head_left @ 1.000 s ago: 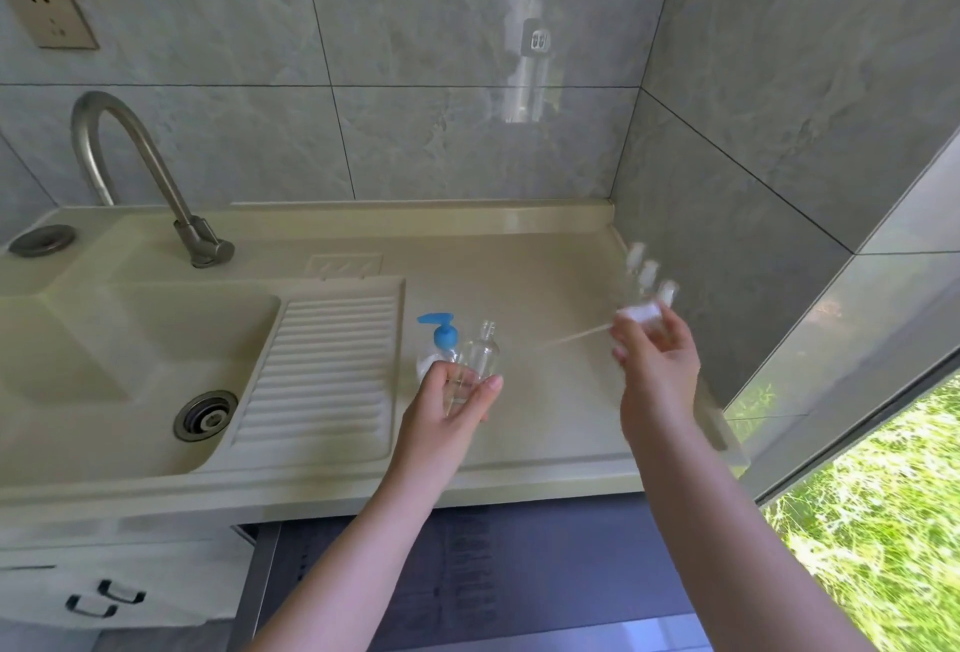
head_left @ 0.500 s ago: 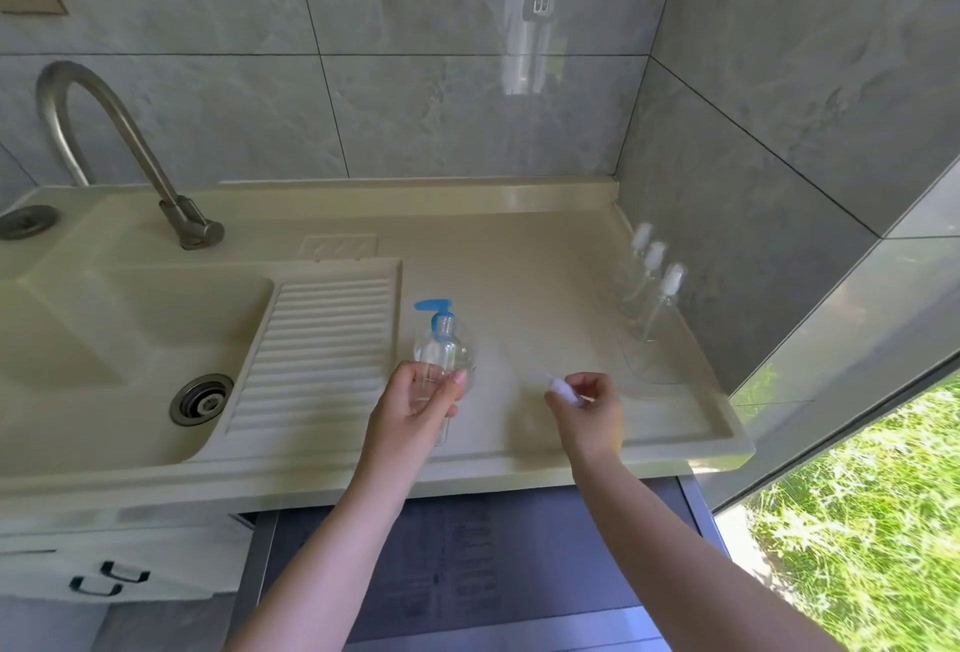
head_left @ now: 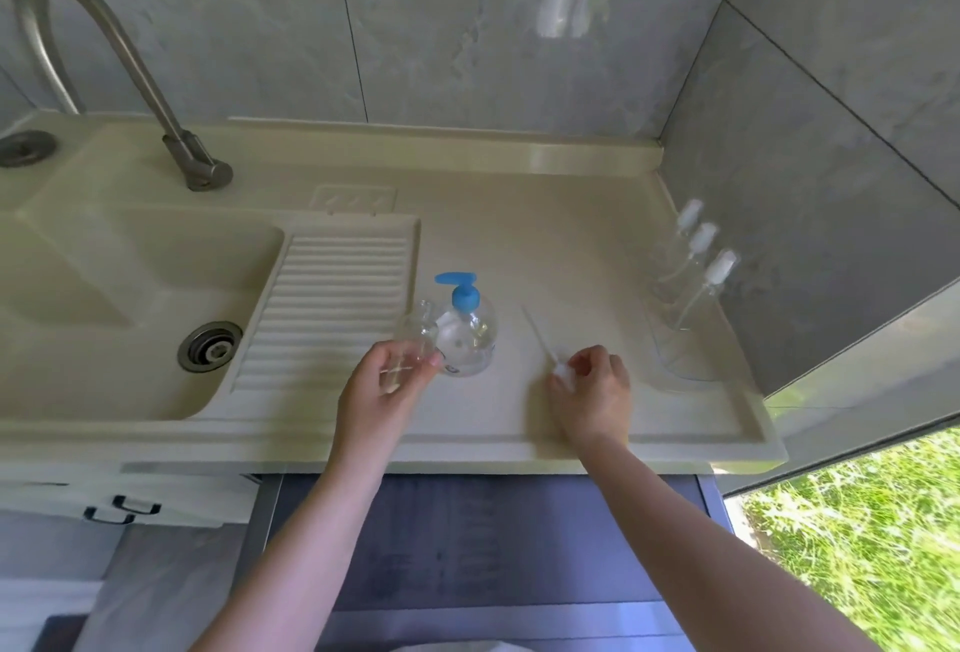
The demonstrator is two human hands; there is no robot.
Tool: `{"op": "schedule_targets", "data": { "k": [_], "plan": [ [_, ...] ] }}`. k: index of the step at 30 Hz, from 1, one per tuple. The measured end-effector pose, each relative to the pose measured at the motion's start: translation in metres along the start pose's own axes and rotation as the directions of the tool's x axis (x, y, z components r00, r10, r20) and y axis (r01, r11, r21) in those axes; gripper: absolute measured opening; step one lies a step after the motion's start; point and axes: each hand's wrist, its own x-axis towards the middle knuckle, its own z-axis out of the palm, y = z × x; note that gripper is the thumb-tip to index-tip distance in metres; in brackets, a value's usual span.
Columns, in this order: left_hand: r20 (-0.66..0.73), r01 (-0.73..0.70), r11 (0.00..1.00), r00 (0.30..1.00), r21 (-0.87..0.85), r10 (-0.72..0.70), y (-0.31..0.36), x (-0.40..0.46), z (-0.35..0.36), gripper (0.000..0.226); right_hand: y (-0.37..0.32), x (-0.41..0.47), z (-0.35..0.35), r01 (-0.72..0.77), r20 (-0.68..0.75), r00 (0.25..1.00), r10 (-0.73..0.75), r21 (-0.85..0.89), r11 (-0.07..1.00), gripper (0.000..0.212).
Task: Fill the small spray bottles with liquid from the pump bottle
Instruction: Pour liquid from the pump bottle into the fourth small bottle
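Left fingers: the left hand (head_left: 387, 381) has its fingers (head_left: 413, 365) wrapped round a small clear bottle (head_left: 410, 345) with its neck uncapped.
Right fingers: the right hand (head_left: 592, 391) pinches a white spray cap (head_left: 563, 376), low at the surface (head_left: 519, 236); its thin tube (head_left: 535, 329) points to 11 o'clock.
Pump bottle: blue-topped pump bottle (head_left: 467, 334) stands touching the held bottle, at its 3 o'clock.
Progress: early, I judge; the held bottle looks empty, nothing pumped yet.
Left to do: three capped spray bottles (head_left: 696, 267) wait at 2 o'clock by the wall; their fill cannot be told.
Around: sink (head_left: 130, 288), tap (head_left: 104, 54), ribbed drainboard (head_left: 322, 308) at 9 o'clock; nothing blocks the pump.
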Motion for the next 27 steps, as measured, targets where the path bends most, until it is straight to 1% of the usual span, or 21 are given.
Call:
{"op": "schedule_targets", "data": {
  "k": [2, 5, 7, 9, 12, 15, 18, 22, 27],
  "plan": [
    [-0.020, 0.008, 1.000, 1.000, -0.009, -0.008, -0.004, 0.007, -0.003, 0.024, -0.006, 0.000, -0.001, 0.029, -0.043, 0.999, -0.028, 0.016, 0.999, 0.031],
    [-0.053, 0.000, 0.999, 0.999, -0.033, -0.002, -0.010, 0.019, -0.007, 0.027, -0.029, 0.005, -0.004, 0.084, -0.060, 0.995, -0.075, 0.165, 0.983, 0.029],
    [-0.051, -0.009, 1.000, 0.999, 0.008, 0.009, -0.016, 0.027, -0.010, 0.031, -0.054, 0.013, -0.005, 0.092, -0.013, 0.996, -0.092, 0.276, 0.957, 0.023],
    [-0.046, -0.013, 0.999, 0.999, 0.045, 0.015, -0.020, 0.036, -0.013, 0.035, -0.086, 0.025, -0.008, 0.065, 0.059, 0.994, -0.094, 0.376, 0.924, 0.017],
    [-0.062, -0.037, 0.994, 0.997, 0.099, 0.043, -0.024, 0.047, -0.014, 0.042, -0.131, 0.045, -0.008, 0.013, 0.198, 0.974, -0.109, 0.431, 0.902, 0.016],
    [-0.062, -0.058, 0.987, 0.996, 0.149, 0.068, -0.022, 0.054, -0.014, 0.039, -0.166, 0.062, -0.003, -0.046, 0.372, 0.920, -0.123, 0.415, 0.909, 0.013],
    [-0.053, -0.113, 0.970, 0.991, 0.215, 0.127, -0.020, 0.062, -0.014, 0.041, -0.187, 0.071, 0.005, -0.088, 0.513, 0.855, -0.079, 0.294, 0.952, 0.018],
    [-0.010, -0.149, 0.958, 0.988, 0.246, 0.156, -0.011, 0.072, -0.015, 0.043, -0.192, 0.072, 0.017, -0.108, 0.556, 0.830, -0.039, 0.229, 0.967, 0.028],
    [0.003, -0.157, 0.961, 0.987, 0.229, 0.160, -0.006, 0.077, -0.016, 0.046, -0.187, 0.071, 0.022, -0.111, 0.571, 0.821, -0.010, 0.177, 0.978, 0.032]
  ]
}}
